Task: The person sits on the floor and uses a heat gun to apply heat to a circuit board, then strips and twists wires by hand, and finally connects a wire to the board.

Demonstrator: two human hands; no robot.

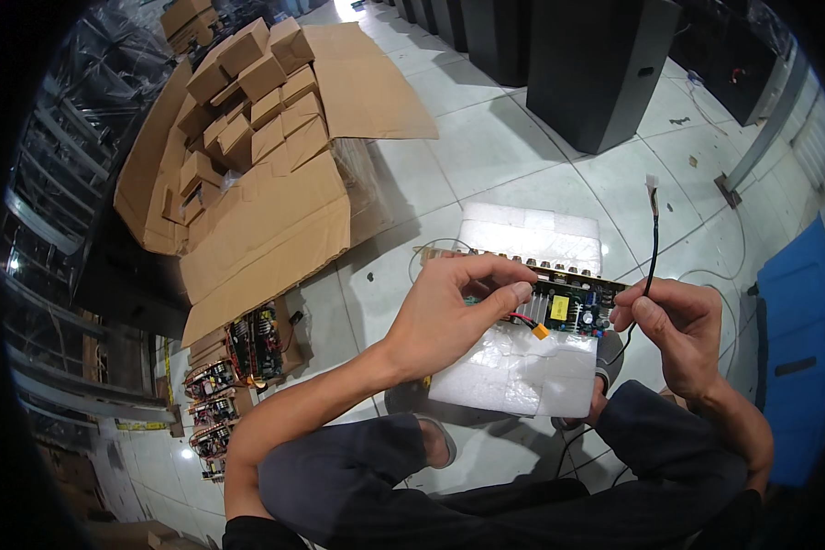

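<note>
An amplifier circuit board with silver heatsink fins, a yellow block and a row of knobs or jacks along its far edge rests on a white foam pad. My left hand is closed over the board's left part, thumb and forefinger nearly together; its other fingers are hidden. Near my thumb, a short red and black lead ends in a yellow plug. Beside the board's right end, my right hand pinches a thin black cable. The cable stands upward from my fingers, with a white connector at its tip.
At the left stands a large open carton with several small brown boxes inside. Below it, more circuit boards lie stacked on the floor. Tall black cabinets stand at the back. A blue panel is at the right.
</note>
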